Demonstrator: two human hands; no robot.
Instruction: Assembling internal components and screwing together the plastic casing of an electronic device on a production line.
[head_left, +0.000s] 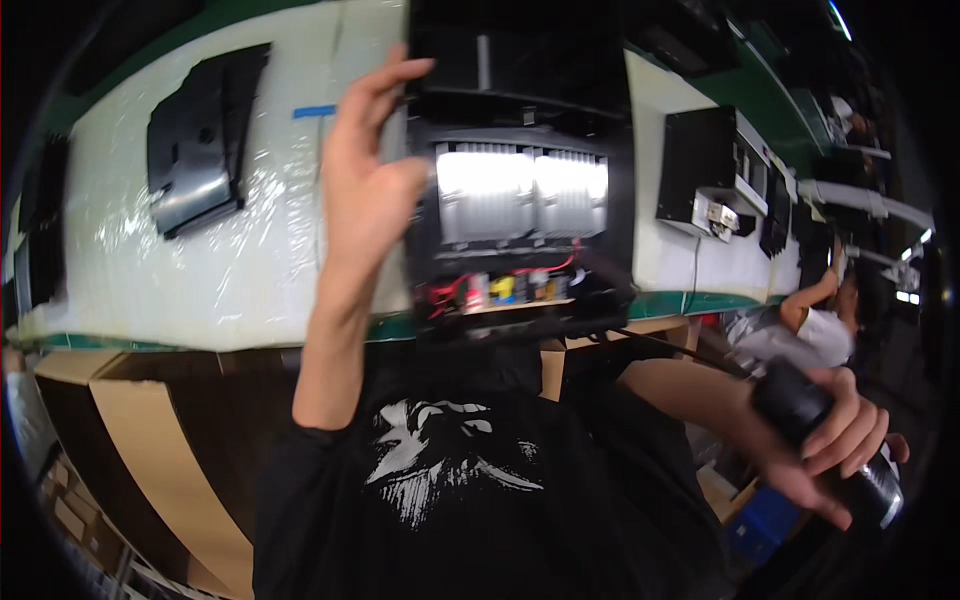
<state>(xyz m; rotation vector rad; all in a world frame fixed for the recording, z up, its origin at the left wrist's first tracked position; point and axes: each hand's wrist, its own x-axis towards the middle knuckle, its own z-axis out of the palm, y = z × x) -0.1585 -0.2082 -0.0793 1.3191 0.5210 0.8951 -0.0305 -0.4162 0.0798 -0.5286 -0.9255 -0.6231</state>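
Note:
A black device housing [425,270] stands in front of me, its inside uncovered. Two silver finned blocks [487,195] sit in it under bright glare, and below them runs a circuit board [520,305] with red wires and small coloured parts. My left hand [365,185] is raised at the housing's left edge, fingers apart, thumb and a bent finger reaching to that edge; I cannot tell how firmly they touch. Off to the lower right, my right hand [840,430] is wrapped around a thick black cylindrical tool [793,402], which looks like an electric screwdriver. Motion blurs this hand somewhat.
A black moulded panel [200,145] lies left on the plastic-covered workbench [285,215], near blue tape [314,112]. Another black unit [697,165] stands right. Cardboard [140,430] is below the bench, a blue bin [760,525] lower right. A co-worker's arm [812,298] shows far right.

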